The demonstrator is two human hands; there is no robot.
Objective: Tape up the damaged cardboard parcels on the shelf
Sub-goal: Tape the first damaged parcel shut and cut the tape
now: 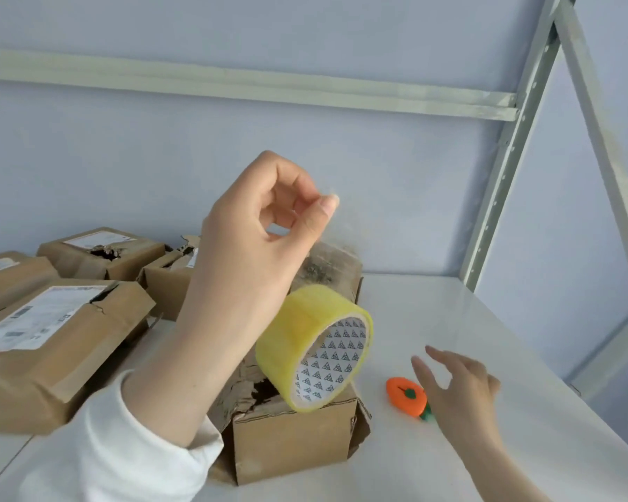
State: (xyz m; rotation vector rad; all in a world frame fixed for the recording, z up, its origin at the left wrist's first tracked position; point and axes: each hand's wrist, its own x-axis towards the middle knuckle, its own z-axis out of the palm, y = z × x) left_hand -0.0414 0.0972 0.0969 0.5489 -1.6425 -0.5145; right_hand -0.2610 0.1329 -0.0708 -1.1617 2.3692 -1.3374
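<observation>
A torn cardboard parcel (290,440) stands in the middle of the white shelf (450,313), its top ripped open. My left hand (254,248) is raised above it, thumb and forefinger pinching the end of a clear tape strip. The yellowish tape roll (305,335) hangs at a tilt from that strip, over the parcel's torn top. My right hand (457,389) hovers low to the right with fingers spread and holds nothing. It is right beside a small orange carrot-shaped cutter (405,394) lying on the shelf.
Several more damaged parcels lie at the left: a large flat one (51,349) with a label, and two with torn holes behind it (98,253) (164,280). A grey metal shelf upright (504,168) and crossbar (232,81) stand at the back right.
</observation>
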